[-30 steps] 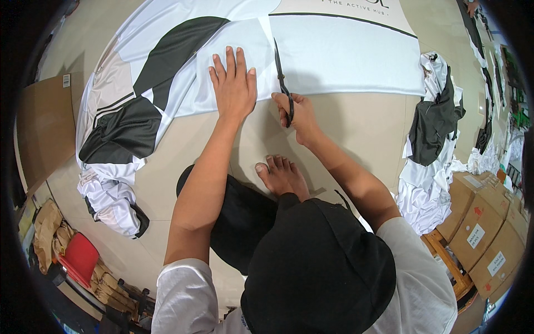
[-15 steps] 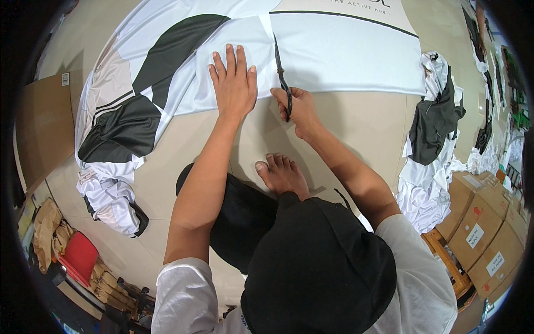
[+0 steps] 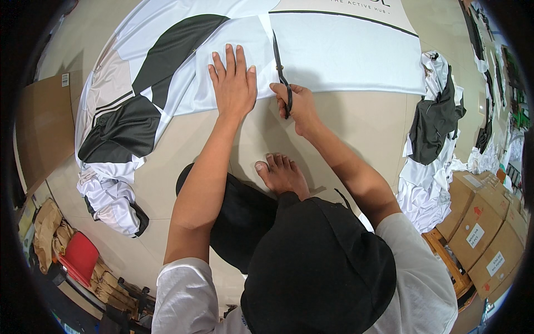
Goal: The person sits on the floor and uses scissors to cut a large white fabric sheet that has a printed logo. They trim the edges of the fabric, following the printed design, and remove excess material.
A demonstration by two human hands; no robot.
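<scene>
Beneath everything we have the beige floor (image 3: 367, 119), tiled and a little shiny. Ahead of us, filling the top of the view, the cloth (image 3: 250, 33) lies spread over it: mostly white, with dark grey parts toward the left and a printed beige part, edged by a dark line, at the upper right. Its near edge runs smooth on the right, while its left end is bunched into folds. Our legs (image 3: 320, 267), in black, take up the lower middle.

To our right a long heap (image 3: 423, 192) of white and dark grey fabric sits on the floor, its upper end just beside the cloth's right corner; we cannot tell whether they touch. Farther right and lower stand brown boxes (image 3: 460, 237). On our left we see cardboard (image 3: 47, 122) near the cloth, a smaller pile (image 3: 114, 206) of white and dark fabric, and a red chair (image 3: 80, 261).

Our bare foot (image 3: 285, 175) rests on the floor between our forearms. Our left hand (image 3: 233, 89) presses flat on the white, palm down, fingers slightly apart, grasping nothing. Our right hand (image 3: 300, 106), at the cloth's near edge, is curled around the handles of black scissors (image 3: 278, 55). Their visible blade points away from us over the white; whether the other lies beneath, we cannot tell.
</scene>
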